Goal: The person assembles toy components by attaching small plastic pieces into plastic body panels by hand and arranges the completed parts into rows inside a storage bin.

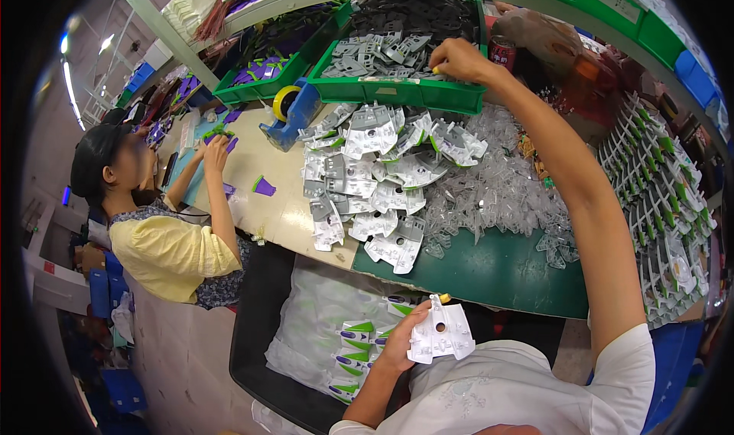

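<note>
My left hand (399, 342) is closed on a white plastic shell (451, 342) with a round hole in its middle, held in front of my body. A yellow cover shows on a fingertip at the shell's top edge. My right hand (460, 60) reaches to the far side, over the right end of a green bin (390, 91) of grey plastic parts (382, 51). Its fingers are curled down among the parts, one with a yellow cover; what they pinch, if anything, is hidden. Between the hands, white-and-grey shells (375, 179) lie heaped on the table.
Clear plastic pieces (493, 175) cover the table right of the shells. Stacked white-and-green parts (657, 206) stand far right. A tape dispenser (294, 114) sits left of the bin. Below the table edge, a black tub (248, 343) holds bagged parts. A co-worker (172, 236) handles purple-and-green pieces at left.
</note>
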A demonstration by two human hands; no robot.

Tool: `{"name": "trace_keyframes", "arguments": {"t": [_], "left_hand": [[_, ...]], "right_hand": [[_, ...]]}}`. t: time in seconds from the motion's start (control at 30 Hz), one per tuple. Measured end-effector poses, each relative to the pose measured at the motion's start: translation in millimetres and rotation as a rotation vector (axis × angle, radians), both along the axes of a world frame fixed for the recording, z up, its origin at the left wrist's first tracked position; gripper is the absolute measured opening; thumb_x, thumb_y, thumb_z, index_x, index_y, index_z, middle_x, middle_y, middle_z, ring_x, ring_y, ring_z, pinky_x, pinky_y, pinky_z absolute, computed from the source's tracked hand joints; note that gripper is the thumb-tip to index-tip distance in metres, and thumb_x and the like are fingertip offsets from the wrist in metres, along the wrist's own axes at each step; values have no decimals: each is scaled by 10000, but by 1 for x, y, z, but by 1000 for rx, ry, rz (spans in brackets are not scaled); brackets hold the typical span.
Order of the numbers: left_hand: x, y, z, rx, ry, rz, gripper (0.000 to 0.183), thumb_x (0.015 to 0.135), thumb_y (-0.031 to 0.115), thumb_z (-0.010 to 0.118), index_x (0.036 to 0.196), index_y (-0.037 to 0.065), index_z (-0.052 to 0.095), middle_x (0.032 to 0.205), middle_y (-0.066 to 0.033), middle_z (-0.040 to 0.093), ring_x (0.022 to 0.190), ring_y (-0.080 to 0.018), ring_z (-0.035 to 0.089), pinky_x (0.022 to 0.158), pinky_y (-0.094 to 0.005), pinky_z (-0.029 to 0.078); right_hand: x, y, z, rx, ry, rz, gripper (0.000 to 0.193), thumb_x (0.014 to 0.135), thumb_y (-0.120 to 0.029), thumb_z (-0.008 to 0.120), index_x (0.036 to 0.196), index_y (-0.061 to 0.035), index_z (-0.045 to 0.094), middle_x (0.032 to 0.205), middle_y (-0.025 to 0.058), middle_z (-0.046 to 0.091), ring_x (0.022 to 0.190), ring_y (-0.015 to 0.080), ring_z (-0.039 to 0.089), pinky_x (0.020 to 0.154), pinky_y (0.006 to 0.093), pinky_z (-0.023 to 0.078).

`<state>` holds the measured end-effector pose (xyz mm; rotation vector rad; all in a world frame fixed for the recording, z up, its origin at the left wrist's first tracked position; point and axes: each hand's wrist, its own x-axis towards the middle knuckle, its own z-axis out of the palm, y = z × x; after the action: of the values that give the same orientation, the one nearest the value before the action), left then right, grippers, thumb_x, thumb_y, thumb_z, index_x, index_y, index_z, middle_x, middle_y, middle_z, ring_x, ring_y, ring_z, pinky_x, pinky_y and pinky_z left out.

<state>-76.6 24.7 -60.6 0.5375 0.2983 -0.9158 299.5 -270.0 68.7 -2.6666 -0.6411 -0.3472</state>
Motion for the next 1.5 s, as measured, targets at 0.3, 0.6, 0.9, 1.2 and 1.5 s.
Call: {"name": "trace_keyframes", "arguments": {"t": [0.3,0.6,0.9,1.2,1.5], "left_hand": [[-8,-5,17,-4,-128,87,582,866,234,496,1358,26,265,1184,-114,508,1045,-186,545,907,-328,431],[10,6,6,354,-267,321,463,796,-3,558,1229,-3,392,1054,-105,568,904,-183,599,771,-311,508],[49,-4,34,479,-552,467,398,821,60,552,1184,-30,417,944,-75,579,739,-119,588,620,-257,497],[39,-11,35,816,-1016,587,401,806,86,582,1161,-54,459,1041,-101,581,899,-114,550,794,-260,433],[42,-6,29,1501,-1778,518,483,600,37,740,1047,35,559,1193,-215,465,981,-356,538,819,-387,453]], "right_hand": [[2,19,2,-409,79,-89,415,657,4,566,1048,-119,630,1002,130,630,964,312,584,781,386,475],[-75,37,23,477,-409,-118,235,723,-137,630,933,-38,594,710,117,615,621,225,605,571,320,474],[-265,130,-22,711,30,279,144,764,-34,639,900,11,640,755,88,639,621,128,613,550,243,487],[-265,128,-57,713,268,304,196,743,-47,621,931,7,630,713,64,618,619,124,577,589,246,453],[-231,131,-82,872,797,131,238,820,-100,581,1036,-4,599,709,-30,563,592,27,463,523,195,381]]}}
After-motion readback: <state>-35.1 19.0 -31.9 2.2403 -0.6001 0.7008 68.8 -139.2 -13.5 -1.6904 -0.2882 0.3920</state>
